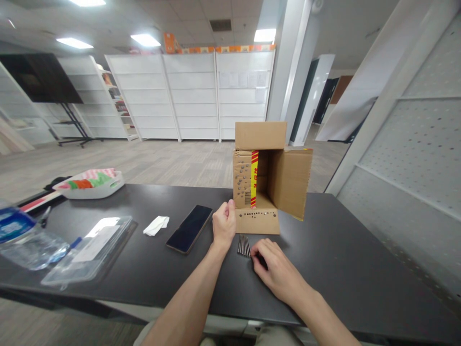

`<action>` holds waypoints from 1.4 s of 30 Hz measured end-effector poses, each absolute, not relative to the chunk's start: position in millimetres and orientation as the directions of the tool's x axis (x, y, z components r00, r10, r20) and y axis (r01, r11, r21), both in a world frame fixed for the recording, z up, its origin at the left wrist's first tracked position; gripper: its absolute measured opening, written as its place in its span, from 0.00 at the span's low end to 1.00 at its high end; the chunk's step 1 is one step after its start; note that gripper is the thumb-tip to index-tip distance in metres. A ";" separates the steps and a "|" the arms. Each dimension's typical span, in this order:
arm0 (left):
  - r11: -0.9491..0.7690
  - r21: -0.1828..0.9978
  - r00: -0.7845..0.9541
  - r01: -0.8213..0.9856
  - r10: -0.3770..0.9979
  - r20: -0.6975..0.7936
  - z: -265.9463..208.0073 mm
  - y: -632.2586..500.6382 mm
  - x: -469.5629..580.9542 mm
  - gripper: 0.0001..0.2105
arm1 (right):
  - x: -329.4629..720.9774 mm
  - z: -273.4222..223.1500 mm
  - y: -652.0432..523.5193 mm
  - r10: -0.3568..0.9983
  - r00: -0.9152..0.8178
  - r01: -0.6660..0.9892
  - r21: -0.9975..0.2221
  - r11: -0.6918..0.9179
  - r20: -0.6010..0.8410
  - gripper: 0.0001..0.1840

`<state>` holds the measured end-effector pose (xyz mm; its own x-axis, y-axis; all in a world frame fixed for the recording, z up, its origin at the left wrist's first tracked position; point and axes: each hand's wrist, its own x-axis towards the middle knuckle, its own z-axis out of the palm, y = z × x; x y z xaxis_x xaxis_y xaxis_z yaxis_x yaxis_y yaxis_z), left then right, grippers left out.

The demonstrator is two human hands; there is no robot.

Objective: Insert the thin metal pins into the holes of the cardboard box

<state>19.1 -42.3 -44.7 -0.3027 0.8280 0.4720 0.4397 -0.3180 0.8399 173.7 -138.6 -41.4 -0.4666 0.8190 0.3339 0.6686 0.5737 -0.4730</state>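
An open cardboard box (242, 175) stands on its side, its opening facing me. Yellow and red tape (254, 180) runs down its front flap, which is dotted with round grey spots. Small holes dot the lower flap (257, 223). At the left edge of the box, my left hand (224, 226) is closed with the thumb up; what its fingers hold is hidden. Several thin metal rods (243, 245), perhaps nails or screws, lie side by side before the box. My right hand (275, 264) is pinched at their right end; whether one is between its fingertips I cannot tell.
Left of my hands lie a dark phone (189, 228) and a crumpled white tissue (156, 225). Farther left are a clear plastic case (93, 250), a water bottle (27, 240) and a white tray (90, 193) with colourful contents. A perforated panel (414, 158) borders the right side.
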 end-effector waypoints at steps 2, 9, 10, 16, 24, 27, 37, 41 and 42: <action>-0.313 0.840 -0.305 0.443 0.829 0.470 -44.7 -42.2 18.9 0.21 | 173.2 -40.9 -139.0 0.819 -0.467 0.668 -0.473 0.574 0.333 0.07; -0.327 0.838 -0.297 0.436 0.827 0.477 -45.0 -42.8 19.1 0.21 | 177.3 -36.0 -140.9 0.832 -0.418 0.669 -0.495 0.554 0.365 0.07; -0.327 0.838 -0.297 0.436 0.827 0.477 -45.3 -42.7 19.4 0.21 | 179.2 -35.1 -139.2 0.838 -0.400 0.673 -0.501 0.543 0.371 0.06; -0.319 0.839 -0.306 0.440 0.826 0.474 -47.7 -41.3 19.9 0.21 | 191.0 -26.9 -111.0 0.897 -0.253 0.732 -0.535 0.423 0.363 0.04; -0.326 0.846 -0.290 0.423 0.835 0.467 -47.5 -41.7 18.1 0.21 | 192.8 -16.6 -70.2 0.955 -0.023 0.838 -0.516 0.180 0.295 0.08; -0.321 0.850 -0.293 0.418 0.838 0.460 -47.6 -41.5 18.2 0.21 | 191.4 -16.3 -64.4 0.967 0.009 0.873 -0.474 0.117 0.255 0.07; -0.325 0.850 -0.299 0.414 0.833 0.465 -46.8 -41.7 18.7 0.21 | 186.4 -10.5 -59.4 0.973 0.032 0.918 -0.392 0.063 0.230 0.05; -0.321 0.845 -0.299 0.427 0.832 0.467 -47.0 -41.5 19.1 0.21 | 184.8 -5.1 -58.4 0.976 0.051 0.936 -0.351 0.028 0.213 0.05; -0.323 0.845 -0.297 0.426 0.832 0.468 -47.1 -41.4 19.2 0.21 | 184.3 -3.8 -58.2 0.977 0.058 0.939 -0.344 0.017 0.207 0.05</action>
